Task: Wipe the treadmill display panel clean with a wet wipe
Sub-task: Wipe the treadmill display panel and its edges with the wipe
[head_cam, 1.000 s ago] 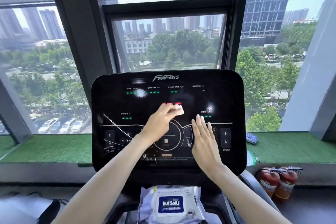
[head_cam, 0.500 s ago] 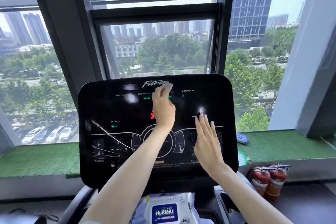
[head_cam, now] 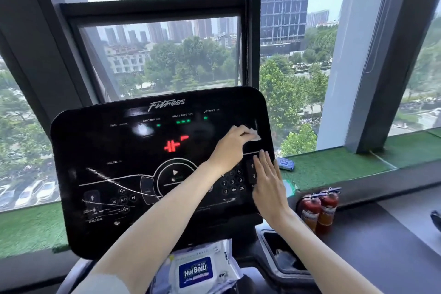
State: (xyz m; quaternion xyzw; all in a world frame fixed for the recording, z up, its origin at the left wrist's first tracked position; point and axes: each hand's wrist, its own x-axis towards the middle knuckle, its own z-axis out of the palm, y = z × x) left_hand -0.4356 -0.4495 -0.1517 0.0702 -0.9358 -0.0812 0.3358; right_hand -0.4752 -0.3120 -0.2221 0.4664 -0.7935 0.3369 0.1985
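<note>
The left hand (head_cam: 230, 148) pinches a small folded wet wipe (head_cam: 254, 135) against the upper right of the black display panel (head_cam: 133, 150). The right hand (head_cam: 268, 188) lies flat, fingers straight, bracing the panel's right edge. White streaks, possibly smears, mark the lower left, so overlapping strokes with light, even pressure should carry the wipe there, pressing gently over the buttons.

There is one display panel (head_cam: 124, 150). Two hands are in view, the left hand (head_cam: 229, 150) and the right hand (head_cam: 269, 186), with one wet wipe (head_cam: 253, 134). Two packs show: one large pack of wipes (head_cam: 198, 270) and one small blue pack (head_cam: 286, 164). Fire extinguishers (head_cam: 309, 210) number two.
</note>
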